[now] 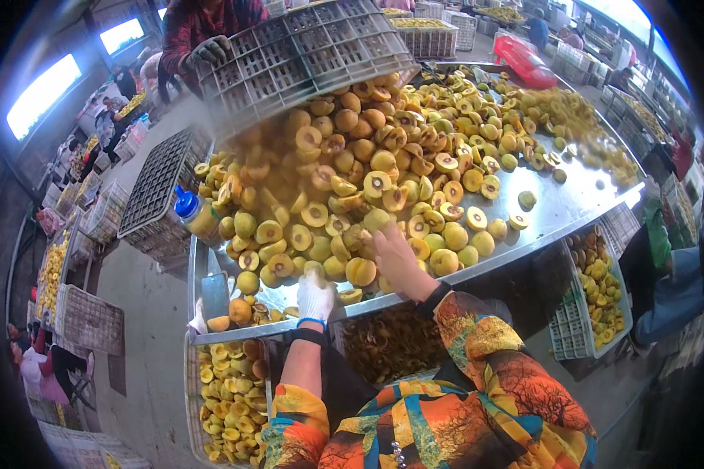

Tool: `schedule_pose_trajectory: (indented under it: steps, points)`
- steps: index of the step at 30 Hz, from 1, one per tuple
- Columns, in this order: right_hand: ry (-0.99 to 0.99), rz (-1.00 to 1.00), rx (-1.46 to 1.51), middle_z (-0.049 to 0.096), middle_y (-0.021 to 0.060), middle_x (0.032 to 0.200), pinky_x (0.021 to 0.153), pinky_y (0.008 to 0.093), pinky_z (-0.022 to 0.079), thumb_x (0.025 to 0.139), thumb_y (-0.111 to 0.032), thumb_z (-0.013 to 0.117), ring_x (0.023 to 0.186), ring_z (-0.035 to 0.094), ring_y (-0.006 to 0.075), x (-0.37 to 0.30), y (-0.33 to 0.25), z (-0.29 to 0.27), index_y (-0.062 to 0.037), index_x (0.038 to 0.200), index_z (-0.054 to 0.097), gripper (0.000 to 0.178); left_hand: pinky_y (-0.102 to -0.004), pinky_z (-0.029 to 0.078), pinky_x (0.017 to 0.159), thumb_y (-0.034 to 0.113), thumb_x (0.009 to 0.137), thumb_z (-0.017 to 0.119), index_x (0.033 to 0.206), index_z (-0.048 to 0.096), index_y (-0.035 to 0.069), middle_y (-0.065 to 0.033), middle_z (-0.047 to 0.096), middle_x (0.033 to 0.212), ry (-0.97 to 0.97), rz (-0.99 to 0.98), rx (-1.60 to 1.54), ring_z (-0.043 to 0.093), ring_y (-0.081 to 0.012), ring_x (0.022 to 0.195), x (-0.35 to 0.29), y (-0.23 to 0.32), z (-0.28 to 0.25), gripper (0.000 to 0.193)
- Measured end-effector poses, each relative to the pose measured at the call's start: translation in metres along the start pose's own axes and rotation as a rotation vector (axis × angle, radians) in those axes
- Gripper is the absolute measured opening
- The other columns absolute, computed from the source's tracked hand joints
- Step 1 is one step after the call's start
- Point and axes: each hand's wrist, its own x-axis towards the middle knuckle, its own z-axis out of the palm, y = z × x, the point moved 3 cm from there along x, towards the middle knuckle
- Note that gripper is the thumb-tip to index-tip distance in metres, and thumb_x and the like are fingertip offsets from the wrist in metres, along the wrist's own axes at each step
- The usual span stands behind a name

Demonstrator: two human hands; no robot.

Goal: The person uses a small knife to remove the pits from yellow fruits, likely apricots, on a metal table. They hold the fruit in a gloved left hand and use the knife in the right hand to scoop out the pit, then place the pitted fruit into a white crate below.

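Halved yellow peaches (344, 187) lie in a large heap on a metal table (555, 211), many with brown-red centres showing. My left hand (316, 297), in a white glove, is at the near edge of the heap. Its fingertips are against the fruit, and whether they grip any is hidden. To its right, my bare right hand (399, 256) reaches into the heap with fingers stretched out, touching peaches. At the far left, a co-worker's gloved hand (210, 51) holds a tilted grey plastic crate (305, 59), from which peaches tumble onto the table, blurred by motion.
A bottle with a blue cap (186, 202) stands by the table's left edge. Below the near edge are crates of peach halves (231, 399) and a container of brown scraps (391, 344). Another full crate (594, 297) stands at right. A red object (524, 62) lies at the far edge.
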Motion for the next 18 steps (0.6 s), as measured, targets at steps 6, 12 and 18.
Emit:
schedule_pose_trajectory:
  steps: [6, 12, 18]
  points:
    - [-0.034, -0.015, -0.047, 0.038, 0.031, 0.118, 0.082, 0.0421, 0.044, 0.071, -0.001, 0.053, 0.096, 0.051, 0.0401, 0.001, 0.004, 0.002, 0.0018, 0.101, 0.047, 0.031, -0.0409, 0.044, 0.083, 0.024, 0.067, 0.063, 0.098, 0.058, 0.002, -0.0225, 0.056, 0.099, 0.008, -0.039, -0.062, 0.054, -0.0376, 0.094, 0.004, -0.007, -0.008, 0.037]
    - [-0.02, 0.003, -0.029, 0.042, 0.0275, 0.109, 0.078, 0.0416, 0.045, 0.071, -0.001, 0.054, 0.091, 0.051, 0.0386, -0.001, -0.002, -0.004, 0.0014, 0.095, 0.047, 0.025, -0.0339, 0.048, 0.071, 0.022, 0.07, 0.063, 0.103, 0.06, -0.002, -0.0186, 0.063, 0.086, 0.023, -0.167, -0.28, 0.061, -0.0278, 0.077, 0.007, -0.03, -0.007, 0.041]
    - [-0.027, -0.051, -0.033, 0.044, 0.0245, 0.106, 0.077, 0.0407, 0.046, 0.072, -0.002, 0.053, 0.091, 0.051, 0.037, -0.005, 0.004, 0.005, 0.0001, 0.096, 0.047, 0.025, -0.0266, 0.045, 0.054, 0.013, 0.072, 0.062, 0.101, 0.06, -0.003, -0.009, 0.061, 0.07, 0.089, -0.186, -0.474, 0.056, -0.014, 0.059, -0.005, -0.02, -0.013, 0.033]
